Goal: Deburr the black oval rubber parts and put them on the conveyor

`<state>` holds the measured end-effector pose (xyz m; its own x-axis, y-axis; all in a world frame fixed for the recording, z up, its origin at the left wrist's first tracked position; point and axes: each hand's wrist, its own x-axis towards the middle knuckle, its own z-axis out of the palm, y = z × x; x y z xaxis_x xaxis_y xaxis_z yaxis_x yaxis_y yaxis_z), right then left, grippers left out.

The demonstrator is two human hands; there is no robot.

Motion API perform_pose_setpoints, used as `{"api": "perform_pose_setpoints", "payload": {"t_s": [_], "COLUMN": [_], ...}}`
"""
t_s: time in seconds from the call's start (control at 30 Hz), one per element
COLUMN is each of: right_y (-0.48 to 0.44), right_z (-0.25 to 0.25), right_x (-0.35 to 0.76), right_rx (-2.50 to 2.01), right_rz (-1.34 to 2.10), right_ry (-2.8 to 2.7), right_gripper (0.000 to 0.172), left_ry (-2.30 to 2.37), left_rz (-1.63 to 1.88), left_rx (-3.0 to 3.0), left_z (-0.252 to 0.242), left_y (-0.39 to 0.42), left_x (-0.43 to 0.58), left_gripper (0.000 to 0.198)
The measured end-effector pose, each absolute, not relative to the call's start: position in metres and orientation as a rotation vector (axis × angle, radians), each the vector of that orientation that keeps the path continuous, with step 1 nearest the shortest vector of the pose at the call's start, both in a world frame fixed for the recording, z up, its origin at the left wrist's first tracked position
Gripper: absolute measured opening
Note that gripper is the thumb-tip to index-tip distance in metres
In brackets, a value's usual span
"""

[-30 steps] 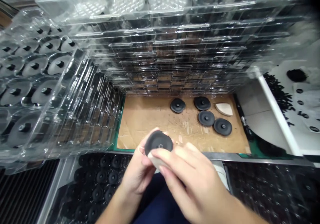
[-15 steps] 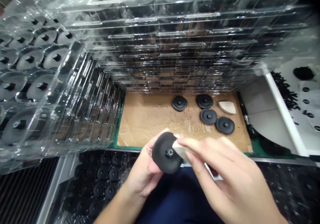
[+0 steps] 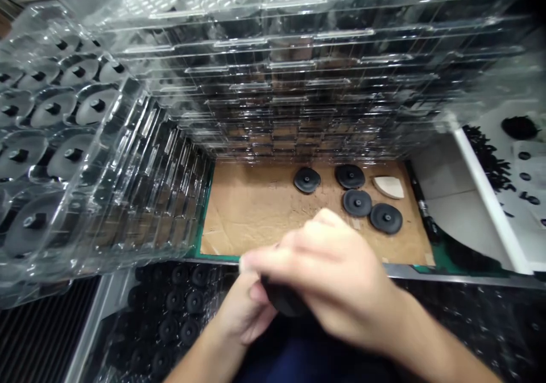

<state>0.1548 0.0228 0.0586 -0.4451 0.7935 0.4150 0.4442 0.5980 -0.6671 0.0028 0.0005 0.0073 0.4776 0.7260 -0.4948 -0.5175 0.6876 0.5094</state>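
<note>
My left hand is closed around the edge of a dark, rounded disc-like part with a short stem, held low over my lap. Across the top of that part reaches my right hand, slightly blurred, its fingers bent and pressed together. Only a whitish edge of a pale pad shows at its fingertips; the rest of the pad and most of the disc's face are hidden by the hand.
On the cardboard sheet lie several black discs and another pale wedge-shaped pad. Clear plastic trays stand stacked behind and at left. A white divider rises at right; filled trays sit below.
My right hand has swept left across the disc with the pale pad, from its right side to its far left edge, and now covers its face. My left hand stays nearly in place.
</note>
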Motion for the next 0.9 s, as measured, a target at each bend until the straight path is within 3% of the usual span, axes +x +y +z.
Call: {"api": "perform_pose_setpoints", "payload": {"t_s": [0.17, 0.4, 0.6, 0.73, 0.9], "right_y": [0.024, -0.025, -0.004, 0.001, -0.003], "right_z": [0.005, -0.073, -0.012, 0.046, 0.048], "right_x": [0.176, 0.166, 0.173, 0.148, 0.152], "right_rx": [-1.509, -1.590, -1.652, -1.326, -1.150], "right_rz": [0.757, 0.979, 0.842, 0.589, 0.854], "right_ry": [-1.708, -1.772, -1.584, -1.695, -1.938], "right_gripper": [0.022, 0.028, 0.026, 0.023, 0.020], "left_ry": [0.642, 0.647, 0.671, 0.739, 0.773], "left_rz": [0.826, 0.835, 0.833, 0.870, 0.940], "left_rx": [0.210, 0.146, 0.240, 0.253, 0.236], "left_z": [0.012, 0.005, 0.005, 0.003, -0.003], "left_y": [0.007, 0.009, 0.007, 0.004, 0.004], "left_x": [0.002, 0.000, 0.001, 0.005, -0.002], "left_gripper": [0.055, 0.056, 0.054, 0.054, 0.053]}}
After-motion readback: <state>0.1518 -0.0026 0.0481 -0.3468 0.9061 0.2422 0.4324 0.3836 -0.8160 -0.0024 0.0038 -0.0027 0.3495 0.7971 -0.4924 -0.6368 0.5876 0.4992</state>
